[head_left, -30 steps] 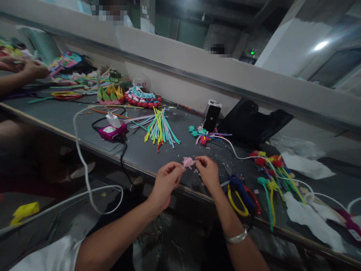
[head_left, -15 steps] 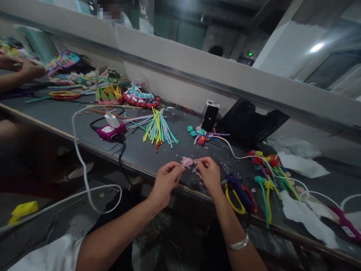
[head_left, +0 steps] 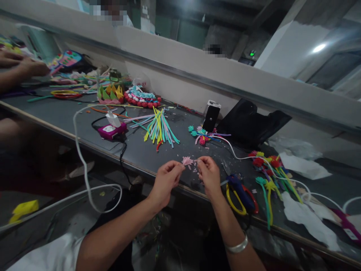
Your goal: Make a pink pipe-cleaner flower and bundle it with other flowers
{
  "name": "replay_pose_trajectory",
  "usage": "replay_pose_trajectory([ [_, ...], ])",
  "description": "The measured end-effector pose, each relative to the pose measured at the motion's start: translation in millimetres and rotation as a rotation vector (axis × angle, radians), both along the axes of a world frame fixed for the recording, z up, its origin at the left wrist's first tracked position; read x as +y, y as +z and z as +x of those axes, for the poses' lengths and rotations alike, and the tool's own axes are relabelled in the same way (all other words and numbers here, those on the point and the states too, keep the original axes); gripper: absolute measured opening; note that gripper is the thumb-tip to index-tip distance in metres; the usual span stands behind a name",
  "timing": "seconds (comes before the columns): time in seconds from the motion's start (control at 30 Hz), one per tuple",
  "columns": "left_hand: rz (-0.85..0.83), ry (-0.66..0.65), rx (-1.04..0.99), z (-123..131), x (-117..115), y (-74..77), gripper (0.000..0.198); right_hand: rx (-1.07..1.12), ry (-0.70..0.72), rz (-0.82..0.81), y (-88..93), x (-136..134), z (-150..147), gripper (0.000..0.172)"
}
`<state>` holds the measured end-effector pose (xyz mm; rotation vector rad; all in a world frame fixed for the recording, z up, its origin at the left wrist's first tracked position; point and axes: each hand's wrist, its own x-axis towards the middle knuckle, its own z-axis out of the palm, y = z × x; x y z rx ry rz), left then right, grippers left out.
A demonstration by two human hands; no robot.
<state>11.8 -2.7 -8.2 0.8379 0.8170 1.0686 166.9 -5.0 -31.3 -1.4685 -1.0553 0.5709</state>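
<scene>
Your left hand (head_left: 169,182) pinches the pale pink flower (head_left: 186,161) over the table (head_left: 141,150), near its front edge, while your right hand (head_left: 208,173) pinches what looks like a petal tip. Excess pull between the hands could tear that petal loose or drop the flower among the pink scraps (head_left: 195,170) beneath. Your left fingertips hide the flower's base; the right fingertips' exact contact is hard to make out.
</scene>
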Motion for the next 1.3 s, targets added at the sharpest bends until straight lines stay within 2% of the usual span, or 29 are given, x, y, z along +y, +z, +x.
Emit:
replay_pose_trajectory([
  [0.33,-0.002,-0.001,-0.005,0.0,-0.9,3.3,0.021,0.04,-0.001,0.018,2.5,-3.7,-3.5,0.026],
  [0.57,0.01,-0.001,0.003,-1.0,-0.3,1.1,0.02,-0.055,-0.068,0.046,7.3,-4.8,-2.4,0.026],
  [0.77,-0.024,-0.013,0.019,1.8,-2.1,3.5,0.022,-0.211,-0.054,0.041,19.5,-26.8,-7.5,0.021],
  [0.97,-0.055,-0.04,0.035,6.4,-2.0,1.0,0.025,-0.288,-0.075,0.103,17.9,-45.8,-14.3,0.017],
  [1.3,-0.085,-0.077,0.068,16.4,-3.9,-1.2,0.028,-0.327,-0.051,0.19,15.2,-45.0,-9.1,0.015],
])
